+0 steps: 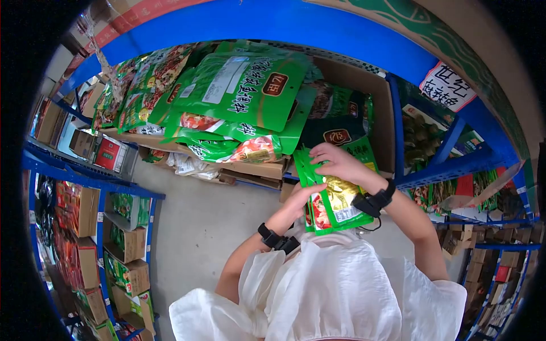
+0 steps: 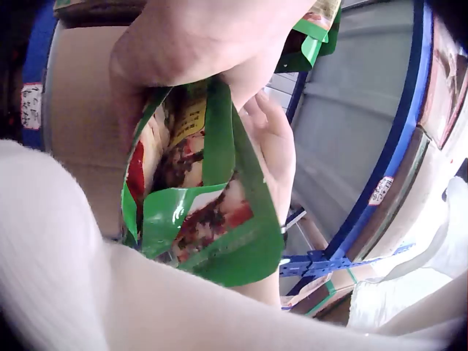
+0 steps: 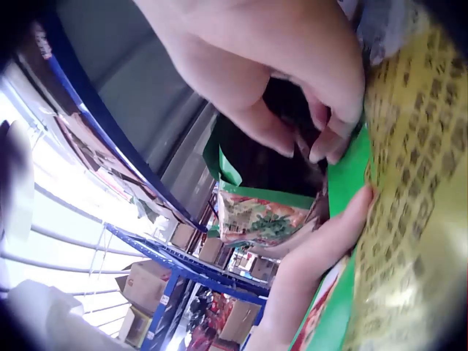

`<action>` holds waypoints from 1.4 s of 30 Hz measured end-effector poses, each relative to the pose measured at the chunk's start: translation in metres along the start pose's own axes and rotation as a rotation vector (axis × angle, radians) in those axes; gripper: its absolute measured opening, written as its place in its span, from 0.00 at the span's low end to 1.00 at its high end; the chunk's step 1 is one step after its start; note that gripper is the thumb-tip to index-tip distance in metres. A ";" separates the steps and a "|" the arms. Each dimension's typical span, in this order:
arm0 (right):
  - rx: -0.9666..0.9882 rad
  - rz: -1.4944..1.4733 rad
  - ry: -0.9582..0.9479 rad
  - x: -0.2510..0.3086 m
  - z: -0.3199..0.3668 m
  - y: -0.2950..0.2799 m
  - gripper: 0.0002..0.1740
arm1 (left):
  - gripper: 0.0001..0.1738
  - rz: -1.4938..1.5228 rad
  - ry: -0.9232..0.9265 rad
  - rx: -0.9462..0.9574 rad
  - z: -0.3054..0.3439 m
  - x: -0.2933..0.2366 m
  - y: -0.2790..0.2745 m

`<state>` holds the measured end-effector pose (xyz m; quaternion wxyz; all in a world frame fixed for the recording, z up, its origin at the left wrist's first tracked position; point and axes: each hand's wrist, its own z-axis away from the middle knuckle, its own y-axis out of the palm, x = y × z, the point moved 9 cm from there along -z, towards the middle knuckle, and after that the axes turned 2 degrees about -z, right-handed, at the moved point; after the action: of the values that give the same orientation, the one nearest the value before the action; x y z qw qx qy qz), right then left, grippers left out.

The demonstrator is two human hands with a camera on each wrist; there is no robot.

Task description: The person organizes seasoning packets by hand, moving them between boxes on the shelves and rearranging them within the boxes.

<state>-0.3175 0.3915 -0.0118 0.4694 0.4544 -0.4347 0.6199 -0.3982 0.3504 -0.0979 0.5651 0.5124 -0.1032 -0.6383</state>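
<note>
In front of the chest, a small stack of green seasoning packets (image 1: 343,199) with food pictures and a gold back label is held between both hands. My left hand (image 1: 300,202) grips the stack from its left side, thumb lying across the front packet. At the upper edge of the packets, my right hand (image 1: 341,165) has its fingers curled, with fingertips pinching at the edge in the right wrist view. The left wrist view shows the packets (image 2: 219,219) edge-on, fanned slightly apart under the hand. Beyond the hands, more green packets (image 1: 244,91) lie heaped in a shelf carton.
A cardboard carton (image 1: 378,113) holds further dark and green packets just beyond the right hand. A blue shelf beam (image 1: 256,20) runs above, with a handwritten sign (image 1: 447,86) at right. Blue racks with boxed goods (image 1: 85,210) stand at left, across a grey floor (image 1: 193,227).
</note>
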 end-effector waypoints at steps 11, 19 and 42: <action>-0.372 0.181 0.185 -0.030 0.100 -0.099 0.31 | 0.21 -0.085 0.010 -0.010 -0.001 -0.003 -0.002; -0.687 -0.168 0.205 -0.074 0.131 -0.100 0.21 | 0.23 -0.095 -0.054 0.020 -0.002 0.002 -0.013; -0.568 -0.742 0.055 -0.089 0.121 -0.068 0.19 | 0.27 0.005 -0.055 0.020 0.005 0.009 -0.001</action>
<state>-0.2190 0.2701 -0.0652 0.7765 0.4159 -0.3827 0.2787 -0.4016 0.3409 -0.1012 0.5587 0.5000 -0.1261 -0.6496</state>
